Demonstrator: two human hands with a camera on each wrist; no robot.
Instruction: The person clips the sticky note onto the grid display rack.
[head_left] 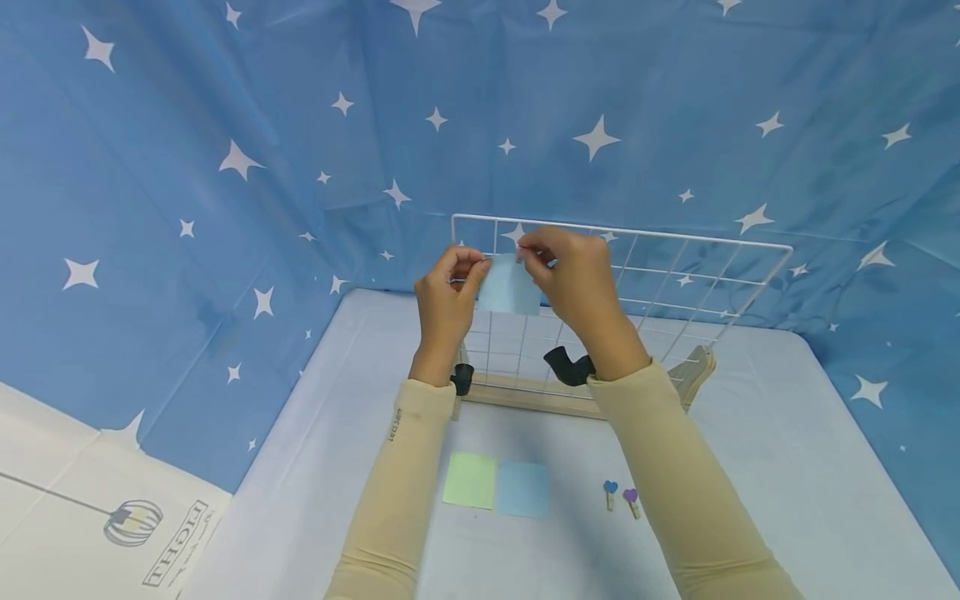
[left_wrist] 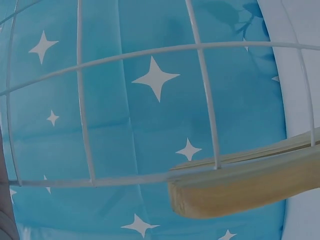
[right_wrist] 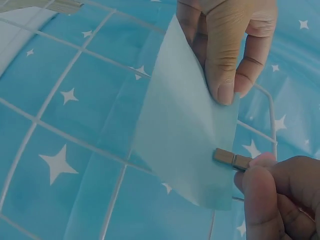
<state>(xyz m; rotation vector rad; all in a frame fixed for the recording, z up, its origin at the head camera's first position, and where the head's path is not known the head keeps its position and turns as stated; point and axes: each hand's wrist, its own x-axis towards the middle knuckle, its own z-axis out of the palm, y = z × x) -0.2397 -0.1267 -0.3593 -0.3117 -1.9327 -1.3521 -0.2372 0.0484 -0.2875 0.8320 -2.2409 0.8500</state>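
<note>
Blue paper (head_left: 510,287) between both hands (head_left: 445,300) (head_left: 579,279)

Left sleeve (head_left: 405,492), lower centre: beige, dark lettering (head_left: 394,425) near cuff (head_left: 426,397), creases (head_left: 378,562) at bottom edge. Right sleeve (head_left: 686,492), lower right: matching beige! Black bent piece (head_left: 568,368) at right wrist (head_left: 618,346), black stub (head_left: 462,379) at left.

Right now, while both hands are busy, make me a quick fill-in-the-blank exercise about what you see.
1. The left hand pinches a paper sheet whose colour is light ____.
2. The right hand pinches a clip made of ____.
3. In the head view, the green note lies to the ____ of the blue note.
4. Beside the blue-heart clip, a neighbouring clip bears a ____ heart.

Missing words: blue; wood; left; purple.
</note>
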